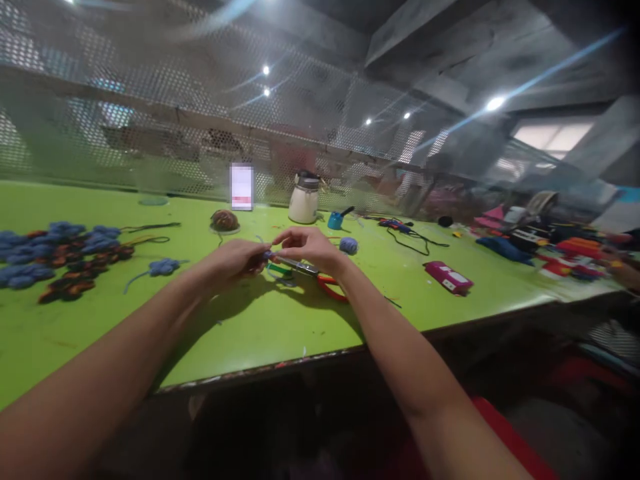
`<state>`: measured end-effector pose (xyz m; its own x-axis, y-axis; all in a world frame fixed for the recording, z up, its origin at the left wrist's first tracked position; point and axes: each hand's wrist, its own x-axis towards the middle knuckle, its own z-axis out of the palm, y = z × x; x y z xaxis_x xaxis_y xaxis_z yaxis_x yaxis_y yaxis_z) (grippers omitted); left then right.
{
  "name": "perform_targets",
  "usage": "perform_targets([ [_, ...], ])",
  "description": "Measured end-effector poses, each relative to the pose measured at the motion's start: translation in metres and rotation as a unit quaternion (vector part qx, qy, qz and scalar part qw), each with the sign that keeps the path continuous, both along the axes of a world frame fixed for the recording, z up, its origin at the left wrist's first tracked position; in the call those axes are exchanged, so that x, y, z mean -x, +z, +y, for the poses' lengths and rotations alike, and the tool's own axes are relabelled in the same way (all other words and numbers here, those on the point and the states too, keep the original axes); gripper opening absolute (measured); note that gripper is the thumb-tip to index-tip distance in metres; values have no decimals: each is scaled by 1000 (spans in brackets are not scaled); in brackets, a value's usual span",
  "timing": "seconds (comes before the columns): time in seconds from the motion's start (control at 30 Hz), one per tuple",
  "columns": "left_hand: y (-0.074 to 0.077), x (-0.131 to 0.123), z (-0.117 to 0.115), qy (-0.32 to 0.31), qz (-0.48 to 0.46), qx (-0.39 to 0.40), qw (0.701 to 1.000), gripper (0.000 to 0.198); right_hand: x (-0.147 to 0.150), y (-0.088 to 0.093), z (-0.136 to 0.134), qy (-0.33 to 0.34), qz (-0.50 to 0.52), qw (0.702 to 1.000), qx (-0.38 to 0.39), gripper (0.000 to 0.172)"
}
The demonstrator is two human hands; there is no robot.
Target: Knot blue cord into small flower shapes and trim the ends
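My left hand (243, 257) is closed around a small piece of blue-purple yarn work (270, 255), mostly hidden by the fingers. Thumb and fingers of my right hand (305, 245) are pinched together at the right side of the same piece. Just under my right hand lie scissors with red handles (331, 288), their blades pointing left toward the yarn. A green item (280, 270) rests beneath the blades. To the left, a blue crocheted flower (164, 267) with a loose tail lies on the green table (240, 333).
Blue and dark-orange crocheted flowers (75, 257) pile at the left. Behind my hands stand a brown yarn ball (225, 221), a pale jug (303, 201), a blue pot (335, 221) and a blue yarn ball (349, 245). A magenta box (449, 277) lies right; another person's hand (625, 272) shows far right.
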<state>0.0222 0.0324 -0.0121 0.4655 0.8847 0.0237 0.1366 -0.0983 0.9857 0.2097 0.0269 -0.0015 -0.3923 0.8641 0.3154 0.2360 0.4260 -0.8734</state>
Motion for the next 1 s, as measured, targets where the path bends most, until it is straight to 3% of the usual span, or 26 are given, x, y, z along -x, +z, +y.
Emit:
perform_targets([
  [0.1, 6, -1, -3, 3, -48, 84, 995, 20, 5, 1, -5, -1, -21, 1000, -11, 27],
  [0.2, 6, -1, -3, 9, -59, 108, 992, 21, 12, 0, -9, -25, -32, 999, -2, 26],
  [0.37, -5, 1, 6, 11, -60, 94, 994, 23, 23, -3, -12, -38, -16, 999, -13, 29],
  [0.47, -11, 2, 9, 6, -12, 65, 998, 29, 30, -5, -14, -64, -21, 998, -10, 31],
  [0.67, -13, 1, 10, 50, -48, 57, 996, 30, 36, -13, -8, -112, -19, 993, -14, 35],
  [0.77, -16, -1, 12, 50, 3, 40, 998, 36, 40, -17, -5, -144, -16, 989, -17, 34],
  [1.0, -16, 3, 20, 55, 49, 16, 997, 43, 44, -23, 1, -79, 128, 988, 45, 33],
])
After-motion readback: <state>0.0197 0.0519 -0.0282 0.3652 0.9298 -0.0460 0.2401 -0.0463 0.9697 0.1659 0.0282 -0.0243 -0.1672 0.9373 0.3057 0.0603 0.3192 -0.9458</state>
